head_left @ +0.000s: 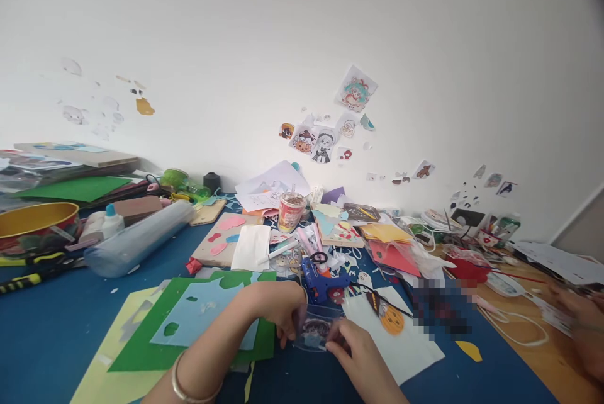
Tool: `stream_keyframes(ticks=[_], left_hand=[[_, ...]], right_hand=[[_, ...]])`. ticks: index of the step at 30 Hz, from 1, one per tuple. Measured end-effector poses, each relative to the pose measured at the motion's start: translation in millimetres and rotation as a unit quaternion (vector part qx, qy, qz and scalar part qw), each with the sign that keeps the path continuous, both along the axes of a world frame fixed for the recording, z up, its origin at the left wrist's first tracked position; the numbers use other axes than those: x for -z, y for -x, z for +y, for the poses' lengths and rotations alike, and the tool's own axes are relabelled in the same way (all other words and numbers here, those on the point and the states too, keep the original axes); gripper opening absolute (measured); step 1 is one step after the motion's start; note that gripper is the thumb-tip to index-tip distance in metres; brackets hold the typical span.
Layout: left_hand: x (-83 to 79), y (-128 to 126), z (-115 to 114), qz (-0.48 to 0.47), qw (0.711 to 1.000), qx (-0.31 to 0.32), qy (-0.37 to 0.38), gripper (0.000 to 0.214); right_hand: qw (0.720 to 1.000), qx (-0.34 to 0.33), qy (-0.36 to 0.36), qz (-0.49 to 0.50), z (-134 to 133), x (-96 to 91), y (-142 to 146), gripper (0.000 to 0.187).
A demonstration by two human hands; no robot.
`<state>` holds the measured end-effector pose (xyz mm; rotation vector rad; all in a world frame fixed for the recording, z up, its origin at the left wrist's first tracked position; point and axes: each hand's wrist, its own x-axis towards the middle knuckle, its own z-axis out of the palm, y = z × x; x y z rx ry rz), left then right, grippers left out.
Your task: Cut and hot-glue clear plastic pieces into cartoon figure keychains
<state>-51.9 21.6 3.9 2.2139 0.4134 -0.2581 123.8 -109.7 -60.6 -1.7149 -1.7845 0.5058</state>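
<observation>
From the head camera, both hands meet low in the middle of the blue counter (56,328). The left hand (278,309), a bangle on its wrist, and the right hand (352,344) both pinch a small clear plastic sleeve (315,331) with a cartoon sticker inside; the fingers of each are closed on its edges, left at its left side, right at its lower right corner. The sleeve sits just above the counter, between a green sheet (141,344) topped with a light blue cutout (207,319) and a white sheet (406,344) bearing an orange and brown cutout. A blue glue gun (318,281) lies just behind the hands.

By my reading, the sticker is already in the sleeve and the hands are working at its edge; whether it is being sealed or opened I cannot tell. Paper scraps, a cup (291,210) and a clear tube (136,239) crowd the far counter. Another person's hand (582,322) rests at the right edge.
</observation>
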Motion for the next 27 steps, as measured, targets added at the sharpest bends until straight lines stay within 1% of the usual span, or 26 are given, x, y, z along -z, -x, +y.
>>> stream_keyframes(ticks=[3, 6, 9, 11, 13, 15, 16, 18, 21, 23, 25, 26, 27], left_hand=[[-1.3, 0, -1, -0.003, 1.0, 0.014, -0.001, 0.016], [-2.0, 0, -2, -0.001, 1.0, 0.024, -0.005, 0.018], [1.7, 0, -2, 0.01, 1.0, 0.023, -0.003, 0.024], [3.8, 0, -2, 0.012, 0.999, 0.034, -0.009, 0.024], [2.7, 0, -2, 0.003, 0.999, 0.045, -0.028, 0.021], [-2.5, 0, -2, -0.027, 0.998, 0.045, -0.032, 0.017], [-6.2, 1, -3, -0.044, 0.998, 0.039, -0.018, 0.013], [-14.0, 2, -4, -0.077, 0.996, 0.024, 0.036, 0.008], [-22.1, 4, -6, -0.119, 0.985, -0.011, 0.124, 0.02], [-24.2, 3, -7, -0.148, 0.975, -0.04, 0.163, 0.028], [-24.6, 1, -8, -0.169, 0.966, -0.074, 0.183, 0.033], [-24.6, 0, -8, -0.177, 0.962, -0.089, 0.189, 0.035], [-24.6, -1, -9, -0.183, 0.959, -0.101, 0.191, 0.037]], right_hand=[[1.0, -0.022, -0.017, 0.004, -2, 0.4, 0, 0.014], [0.999, -0.034, -0.023, 0.003, -3, -0.4, 2, 0.017], [0.999, -0.038, -0.021, 0.008, -4, 0.4, 3, 0.018], [0.999, -0.036, -0.026, 0.017, -4, 3.1, 3, 0.018], [0.998, -0.028, -0.035, 0.038, -3, 6.8, 4, 0.018], [0.995, -0.014, -0.04, 0.085, -1, 9.8, 4, 0.02], [0.992, -0.004, -0.04, 0.118, 0, 10.3, 4, 0.022], [0.98, 0.018, -0.035, 0.193, 3, 8.6, 3, 0.026], [0.956, 0.037, -0.034, 0.288, 9, -0.5, 4, 0.033], [0.945, 0.045, -0.051, 0.32, 13, -8.7, 7, 0.034], [0.937, 0.054, -0.086, 0.335, 16, -16.7, 10, 0.034], [0.933, 0.061, -0.105, 0.339, 17, -20.2, 11, 0.044], [0.931, 0.069, -0.121, 0.338, 17, -23.5, 12, 0.058]])
